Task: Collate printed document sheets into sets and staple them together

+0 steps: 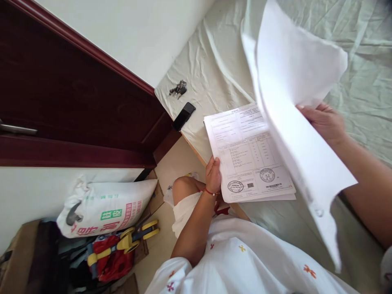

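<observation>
A stack of printed documents [248,155] with round stamps lies at the edge of a bed covered by a pale green sheet [214,61]. My left hand [213,173] rests on the stack's left edge, fingers curled against the paper, a red cord on the wrist. My right hand [324,120] grips several white sheets [294,81] lifted up and turned over above the stack, their blank backs facing me. Those lifted sheets hide the stack's right part.
A black phone [183,116] and a bunch of keys [178,88] lie on the sheet near the bed's corner. A dark red door [61,102] stands at left. On the floor below sit a white printed sack [107,208], boxes and yellow-handled tools [131,239].
</observation>
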`<state>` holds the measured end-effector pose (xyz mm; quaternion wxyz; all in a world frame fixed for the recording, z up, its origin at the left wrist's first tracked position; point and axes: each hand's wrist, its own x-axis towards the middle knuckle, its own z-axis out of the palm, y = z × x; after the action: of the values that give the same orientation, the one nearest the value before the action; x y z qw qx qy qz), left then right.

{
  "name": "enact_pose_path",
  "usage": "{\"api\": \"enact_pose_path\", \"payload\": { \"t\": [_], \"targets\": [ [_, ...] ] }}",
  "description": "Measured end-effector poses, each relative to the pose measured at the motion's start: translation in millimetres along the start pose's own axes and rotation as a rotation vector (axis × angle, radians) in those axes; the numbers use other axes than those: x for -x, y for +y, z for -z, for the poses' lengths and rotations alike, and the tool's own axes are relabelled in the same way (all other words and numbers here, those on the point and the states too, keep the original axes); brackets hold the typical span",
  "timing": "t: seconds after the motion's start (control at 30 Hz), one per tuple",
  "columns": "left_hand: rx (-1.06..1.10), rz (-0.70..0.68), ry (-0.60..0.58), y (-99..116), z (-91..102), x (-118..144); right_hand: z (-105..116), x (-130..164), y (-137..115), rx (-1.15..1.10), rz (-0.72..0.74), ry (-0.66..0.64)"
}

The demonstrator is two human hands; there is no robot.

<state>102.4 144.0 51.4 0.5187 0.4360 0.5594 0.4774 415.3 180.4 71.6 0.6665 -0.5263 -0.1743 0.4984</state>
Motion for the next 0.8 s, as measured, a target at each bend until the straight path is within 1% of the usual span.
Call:
{"api": "enact_pose_path", "payload": {
  "t": [0.07, 0.17, 0.23, 0.3, 0.43, 0.53, 0.67, 0.8],
  "targets": [
    [-0.021, -0.002, -0.001, 2.8, -1.0, 1.3, -6.5, 10.9, -4.0, 0.001, -0.031, -0.043],
    [-0.051, -0.017, -0.013, 5.9, -1.5, 2.3, -11.1, 18.4, -4.0, 0.159, -0.060, -0.117],
    [-0.068, -0.045, -0.025, 5.8, -0.3, 2.1, -9.9, 15.7, 1.7, 0.223, -0.075, -0.138],
    [-0.064, -0.056, -0.029, 3.7, 1.9, 1.4, -5.9, 9.5, 10.1, 0.255, -0.039, -0.164],
    [-0.022, 0.001, -0.019, -2.2, 6.0, 0.9, 2.6, -0.3, 21.6, 0.355, 0.032, -0.242],
    [-0.019, 0.022, -0.019, -3.4, 5.6, 1.0, 3.7, 0.0, 19.1, 0.390, 0.006, -0.272],
    [0.003, -0.016, -0.005, -3.2, 3.2, -0.5, 1.3, 3.9, 10.5, 0.434, -0.047, -0.301],
    [-0.020, -0.017, 0.004, -4.4, 4.5, -2.6, 3.4, 3.5, 10.5, 0.542, -0.028, -0.312]
  ]
}}
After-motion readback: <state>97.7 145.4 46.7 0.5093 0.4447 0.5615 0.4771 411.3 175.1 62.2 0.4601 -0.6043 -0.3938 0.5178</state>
